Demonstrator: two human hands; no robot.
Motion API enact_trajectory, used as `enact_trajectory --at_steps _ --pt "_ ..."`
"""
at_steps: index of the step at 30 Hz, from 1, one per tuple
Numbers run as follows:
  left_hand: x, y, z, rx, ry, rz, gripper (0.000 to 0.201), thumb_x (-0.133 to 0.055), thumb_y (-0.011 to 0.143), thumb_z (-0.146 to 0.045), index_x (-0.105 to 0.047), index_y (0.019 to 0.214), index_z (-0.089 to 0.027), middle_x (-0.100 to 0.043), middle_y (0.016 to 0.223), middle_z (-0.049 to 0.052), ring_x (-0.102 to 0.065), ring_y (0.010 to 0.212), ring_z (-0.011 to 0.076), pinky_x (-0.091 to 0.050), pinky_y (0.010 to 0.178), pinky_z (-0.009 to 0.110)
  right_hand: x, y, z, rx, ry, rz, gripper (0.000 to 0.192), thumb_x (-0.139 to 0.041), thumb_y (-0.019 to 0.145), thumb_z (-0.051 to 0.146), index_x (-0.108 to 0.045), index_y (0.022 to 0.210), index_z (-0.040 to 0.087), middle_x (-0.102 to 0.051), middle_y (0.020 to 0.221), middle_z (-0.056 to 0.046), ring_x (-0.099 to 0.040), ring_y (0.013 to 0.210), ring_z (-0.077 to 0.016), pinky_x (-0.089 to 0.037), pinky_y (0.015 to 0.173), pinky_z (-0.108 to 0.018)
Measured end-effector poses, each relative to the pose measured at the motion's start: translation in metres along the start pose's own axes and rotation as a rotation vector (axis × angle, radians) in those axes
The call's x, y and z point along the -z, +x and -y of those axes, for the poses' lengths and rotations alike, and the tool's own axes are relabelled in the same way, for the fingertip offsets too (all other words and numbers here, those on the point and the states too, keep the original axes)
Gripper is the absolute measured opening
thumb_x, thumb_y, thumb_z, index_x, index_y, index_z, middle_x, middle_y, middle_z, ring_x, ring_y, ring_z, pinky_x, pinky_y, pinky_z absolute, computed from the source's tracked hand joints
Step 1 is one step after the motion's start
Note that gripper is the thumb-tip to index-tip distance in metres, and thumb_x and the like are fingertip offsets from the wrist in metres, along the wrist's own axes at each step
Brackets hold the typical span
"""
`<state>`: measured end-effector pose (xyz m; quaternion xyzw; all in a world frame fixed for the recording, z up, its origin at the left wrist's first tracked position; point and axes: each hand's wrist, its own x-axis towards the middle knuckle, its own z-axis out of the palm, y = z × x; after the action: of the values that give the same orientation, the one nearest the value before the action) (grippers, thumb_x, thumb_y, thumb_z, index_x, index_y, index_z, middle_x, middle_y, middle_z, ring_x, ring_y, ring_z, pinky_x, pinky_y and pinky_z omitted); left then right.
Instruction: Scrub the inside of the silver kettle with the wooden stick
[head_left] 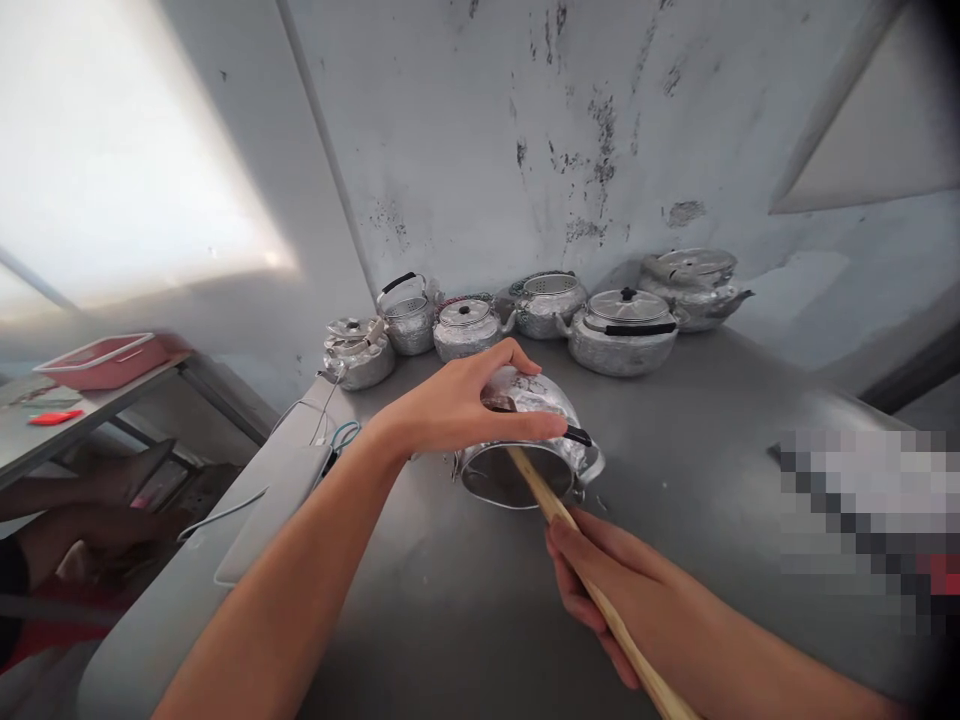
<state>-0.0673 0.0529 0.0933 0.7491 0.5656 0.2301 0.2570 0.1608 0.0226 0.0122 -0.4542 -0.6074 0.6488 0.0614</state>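
Observation:
A silvery metal kettle [551, 398] lies tipped on its side on the grey table, its round opening facing me. Over its upper side my left hand [469, 400] is clasped, the thumb by the black handle grip [577, 435]; some fingertips are hidden behind the kettle. My right hand [600, 580] is closed around a long wooden stick [534, 482]. The stick's far end reaches into the kettle's mouth, where its tip is out of sight.
Along the wall stand several more metal kettles [626, 345]. A pale flat device [277, 500] with cables lies at the table's left edge. On a side table at left sits a pink basket [101, 362]; below it, a person's legs [97, 510] show. A blurred-out patch [877, 500] covers the right.

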Motion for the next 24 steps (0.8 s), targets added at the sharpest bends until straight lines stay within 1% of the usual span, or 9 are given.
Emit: enact_trajectory --at_steps 3,6,9,11,12,14,18,21,24 --pt "0.004 -0.003 -0.002 0.005 0.055 0.006 0.069 -0.077 0.08 -0.074 -0.058 0.127 -0.027 -0.062 0.09 0.001 -0.057 0.076 0.0188 -0.038 0.062 0.031 -0.003 -0.001 0.0 -0.007 0.017 -0.014 0.047 -0.029 0.112 0.051 -0.049 0.079 0.023 -0.046 0.072 0.007 -0.045 0.055 -0.0103 -0.046 0.056 -0.026" --pt "0.01 -0.006 -0.003 0.035 0.079 0.056 0.07 -0.077 0.083 -0.069 -0.055 0.135 -0.027 -0.066 0.095 0.002 -0.061 0.081 0.0218 -0.043 0.066 0.032 -0.005 0.0 -0.005 0.03 -0.009 -0.019 0.046 -0.032 0.111 0.056 -0.051 0.084 0.024 -0.045 0.074 0.007 -0.041 0.06 -0.0119 -0.044 0.056 -0.025" --pt "0.014 -0.008 -0.002 0.047 0.129 0.088 0.07 -0.068 0.093 -0.06 -0.046 0.154 -0.033 -0.066 0.13 0.007 -0.064 0.11 0.0296 -0.049 0.083 0.036 -0.004 0.0 -0.009 0.028 -0.004 -0.01 0.047 -0.032 0.109 0.061 -0.051 0.086 0.024 -0.043 0.075 0.007 -0.038 0.063 -0.0129 -0.041 0.055 -0.024" --pt "0.014 -0.008 0.0 0.042 0.172 0.093 0.069 -0.063 0.097 -0.059 -0.044 0.159 -0.038 -0.054 0.154 0.005 -0.055 0.133 0.0343 -0.047 0.098 0.039 -0.004 -0.001 -0.01 0.007 0.007 -0.003 0.047 -0.033 0.108 0.063 -0.051 0.086 0.025 -0.043 0.076 0.006 -0.037 0.064 -0.0137 -0.04 0.056 -0.024" --pt "0.014 -0.008 0.001 0.039 0.191 0.084 0.069 -0.063 0.096 -0.063 -0.046 0.159 -0.039 -0.05 0.159 0.004 -0.051 0.139 0.0356 -0.045 0.103 0.04 -0.004 -0.002 -0.011 -0.003 0.012 -0.004 0.048 -0.032 0.108 0.064 -0.051 0.087 0.025 -0.043 0.076 0.006 -0.038 0.066 -0.0143 -0.041 0.057 -0.025" --pt "0.011 -0.006 0.002 0.027 0.211 0.06 0.074 -0.066 0.091 -0.071 -0.053 0.155 -0.036 -0.053 0.158 0.004 -0.051 0.14 0.0362 -0.045 0.106 0.041 -0.004 -0.004 -0.011 -0.016 0.028 -0.01 0.049 -0.031 0.108 0.064 -0.052 0.087 0.026 -0.043 0.077 0.005 -0.038 0.067 -0.0153 -0.041 0.058 -0.025" --pt "0.004 -0.003 0.005 0.006 0.181 -0.014 0.077 -0.073 0.086 -0.072 -0.058 0.151 -0.033 -0.063 0.147 0.005 -0.063 0.122 0.0327 -0.051 0.093 0.037 -0.003 -0.006 -0.013 -0.012 0.095 -0.029 0.048 -0.031 0.107 0.065 -0.051 0.087 0.026 -0.042 0.075 0.005 -0.038 0.067 -0.0165 -0.039 0.058 -0.026" --pt "0.0 0.0 0.009 -0.004 0.158 -0.092 0.078 -0.074 0.087 -0.071 -0.057 0.152 -0.032 -0.059 0.152 0.006 -0.061 0.125 0.0341 -0.05 0.097 0.039 -0.001 -0.005 -0.014 0.011 0.126 -0.051 0.049 -0.03 0.106 0.068 -0.05 0.087 0.027 -0.04 0.075 0.006 -0.036 0.067 -0.0162 -0.036 0.058 -0.027" --pt "-0.001 0.002 0.014 0.007 0.147 -0.106 0.079 -0.071 0.089 -0.072 -0.051 0.156 -0.035 -0.053 0.158 0.006 -0.054 0.135 0.0353 -0.048 0.104 0.043 0.002 -0.003 -0.014 0.031 0.12 -0.071 0.048 -0.028 0.108 0.064 -0.053 0.091 0.027 -0.039 0.074 0.007 -0.034 0.064 -0.0153 -0.032 0.056 -0.026"
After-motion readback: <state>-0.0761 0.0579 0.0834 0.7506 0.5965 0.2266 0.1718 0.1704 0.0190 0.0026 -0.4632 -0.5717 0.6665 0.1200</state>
